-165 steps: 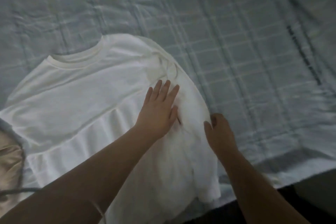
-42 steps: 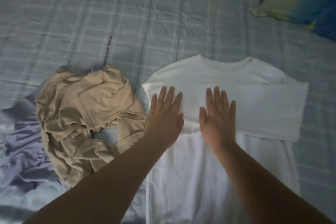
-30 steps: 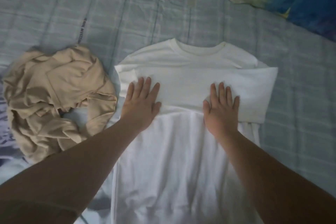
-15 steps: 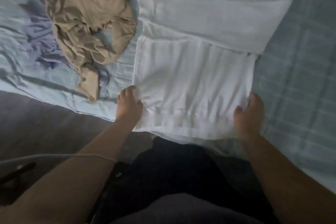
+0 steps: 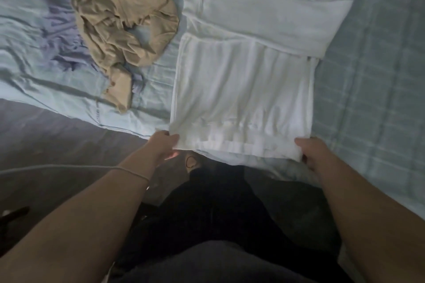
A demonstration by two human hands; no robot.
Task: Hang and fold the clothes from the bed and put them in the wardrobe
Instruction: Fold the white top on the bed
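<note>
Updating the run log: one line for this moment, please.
step: folding white shirt | left hand: grips hem corner | right hand: grips hem corner | sleeve: folded across | beige garment: crumpled alongside

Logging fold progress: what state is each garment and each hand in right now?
White long-sleeved shirt: flat on bed, sleeves folded across chest, hem held at both corners.
Beige crumpled garment: unfolded heap beside the shirt.
Lavender garment: crumpled, partly under the beige one.
Left hand: grips hem's left corner.
Right hand: grips hem's right corner.
</note>
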